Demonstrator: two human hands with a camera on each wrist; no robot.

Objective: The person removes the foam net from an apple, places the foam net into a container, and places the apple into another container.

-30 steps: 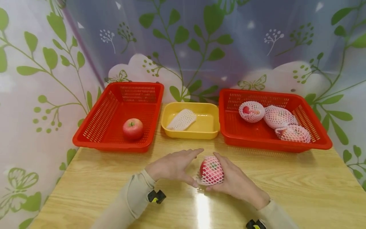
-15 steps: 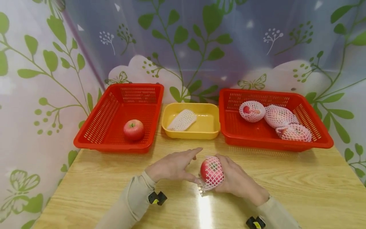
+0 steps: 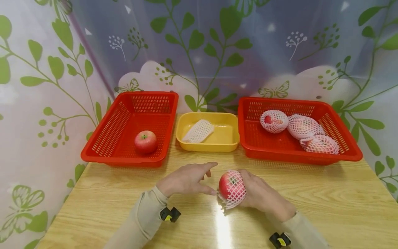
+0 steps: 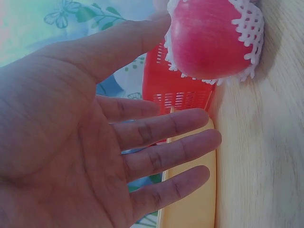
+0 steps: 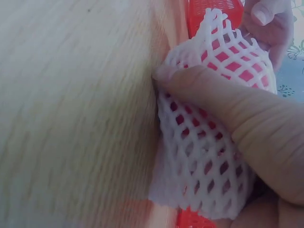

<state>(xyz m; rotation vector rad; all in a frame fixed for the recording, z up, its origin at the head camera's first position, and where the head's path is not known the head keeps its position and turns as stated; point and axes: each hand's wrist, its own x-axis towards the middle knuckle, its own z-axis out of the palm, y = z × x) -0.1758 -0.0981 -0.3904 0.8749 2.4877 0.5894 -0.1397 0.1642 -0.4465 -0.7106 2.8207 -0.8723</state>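
Note:
A red apple (image 3: 224, 185) sits partly bared in a white foam net (image 3: 238, 195) over the wood table. My right hand (image 3: 264, 197) grips it from the right side, and in the right wrist view the thumb (image 5: 213, 92) presses on the mesh. The net's loose end hangs past the apple there. To the left, my left hand (image 3: 186, 180) is spread with its fingers extended. In the left wrist view its palm (image 4: 61, 142) faces the camera, and the thumb tip reaches the netted apple's edge. Smooth red skin shows on that side of the apple (image 4: 202, 42).
A bare apple (image 3: 145, 142) lies in the left red basket (image 3: 124, 158). Between the baskets, a yellow tray (image 3: 208, 147) holds an empty foam net (image 3: 199, 131). Several net-wrapped apples, including one (image 3: 274, 121), rest in the right red basket (image 3: 295, 156).
The foam net has slid toward the right, so more of the apple's left side is bare. My left hand has drawn slightly away from the apple; my right hand still grips it.

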